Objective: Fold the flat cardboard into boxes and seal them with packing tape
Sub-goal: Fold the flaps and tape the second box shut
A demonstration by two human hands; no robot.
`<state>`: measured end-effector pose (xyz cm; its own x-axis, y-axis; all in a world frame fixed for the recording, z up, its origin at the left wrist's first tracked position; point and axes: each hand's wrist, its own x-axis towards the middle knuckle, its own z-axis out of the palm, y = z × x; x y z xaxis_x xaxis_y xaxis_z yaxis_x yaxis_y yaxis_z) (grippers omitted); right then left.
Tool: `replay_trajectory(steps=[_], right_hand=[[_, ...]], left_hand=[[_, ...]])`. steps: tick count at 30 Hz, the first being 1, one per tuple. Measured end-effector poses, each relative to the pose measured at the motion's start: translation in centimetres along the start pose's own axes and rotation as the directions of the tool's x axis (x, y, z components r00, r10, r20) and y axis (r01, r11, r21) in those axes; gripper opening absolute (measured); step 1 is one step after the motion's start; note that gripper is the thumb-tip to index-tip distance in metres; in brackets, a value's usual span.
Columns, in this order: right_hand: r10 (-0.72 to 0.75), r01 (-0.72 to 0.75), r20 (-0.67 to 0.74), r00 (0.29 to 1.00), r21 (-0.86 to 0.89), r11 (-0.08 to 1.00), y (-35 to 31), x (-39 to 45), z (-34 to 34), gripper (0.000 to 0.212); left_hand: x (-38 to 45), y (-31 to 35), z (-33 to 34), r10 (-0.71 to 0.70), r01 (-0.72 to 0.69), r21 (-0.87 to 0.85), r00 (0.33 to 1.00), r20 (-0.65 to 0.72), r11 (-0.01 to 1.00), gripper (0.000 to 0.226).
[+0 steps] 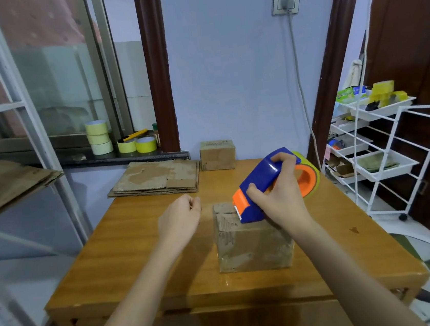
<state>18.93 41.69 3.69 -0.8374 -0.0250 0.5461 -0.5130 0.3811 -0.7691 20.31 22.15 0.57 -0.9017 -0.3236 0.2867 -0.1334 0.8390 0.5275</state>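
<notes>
while right hand (pixel 279 198) grips dispenser (pixel 267 181), left hand (pixel 180 220) curled

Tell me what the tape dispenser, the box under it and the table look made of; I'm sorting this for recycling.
Tape dispenser: looks like glossy moulded plastic, blue and orange, with light glinting off it; its toothed blade may be metal.
Box: brown cardboard, matte, scuffed, with shiny clear tape strips.
Table: seems wood or wood veneer, with visible grain and a glossy varnished sheen.

Single head-worn view — forward and down, close over the wooden table (pixel 145 264)
</notes>
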Motion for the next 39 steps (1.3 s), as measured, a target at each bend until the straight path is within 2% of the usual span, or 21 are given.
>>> replay_trajectory(steps=[6,13,15,18,21,24,30,34,37,39], right_hand=[[0.030,-0.030,0.010,0.999,-0.050,0.998,0.6,-0.2,0.4,0.055],[-0.120,0.158,0.131,0.984,-0.344,0.926,-0.7,0.3,0.9,0.050],[-0.132,0.178,0.146,0.980,-0.373,0.910,-0.9,0.3,0.9,0.049],[-0.118,0.173,0.164,0.979,-0.378,0.910,-1.1,0.3,0.8,0.048],[-0.141,0.204,0.180,0.973,-0.402,0.893,-1.3,0.3,1.0,0.048],[-0.151,0.216,0.185,0.971,-0.416,0.883,-1.4,0.2,1.0,0.049],[-0.157,0.220,0.182,0.971,-0.414,0.883,-1.4,0.1,1.0,0.050],[-0.170,0.232,0.178,0.969,-0.422,0.877,-1.4,0.2,1.2,0.049],[-0.160,0.215,0.164,0.973,-0.413,0.885,-1.2,0.2,1.1,0.050],[-0.149,0.203,0.160,0.976,-0.405,0.891,-1.1,0.2,1.1,0.050]], left_hand=[[-0.5,-0.7,1.3,-0.034,0.035,-0.021,0.999,0.043,0.999,0.036],[-1.2,-1.0,3.1,-0.117,0.149,-0.285,0.985,0.124,0.947,0.037],[-1.3,-0.9,3.9,-0.132,0.185,-0.378,0.978,0.161,0.907,0.034],[-1.8,-0.5,5.2,-0.132,0.197,-0.422,0.975,0.179,0.885,0.032],[-2.1,-0.2,6.1,-0.166,0.211,-0.387,0.975,0.146,0.898,0.035],[-2.4,0.3,5.9,-0.186,0.205,-0.181,0.975,0.120,0.962,0.036],[-2.3,0.9,5.4,-0.204,0.214,-0.037,0.963,0.177,0.976,0.038],[-2.5,0.7,5.1,-0.180,0.192,-0.051,0.966,0.183,0.980,0.039],[-3.4,0.5,5.3,-0.166,0.204,-0.172,0.962,0.215,0.964,0.043],[-3.6,0.5,5.6,-0.190,0.254,-0.232,0.945,0.265,0.939,0.054]])
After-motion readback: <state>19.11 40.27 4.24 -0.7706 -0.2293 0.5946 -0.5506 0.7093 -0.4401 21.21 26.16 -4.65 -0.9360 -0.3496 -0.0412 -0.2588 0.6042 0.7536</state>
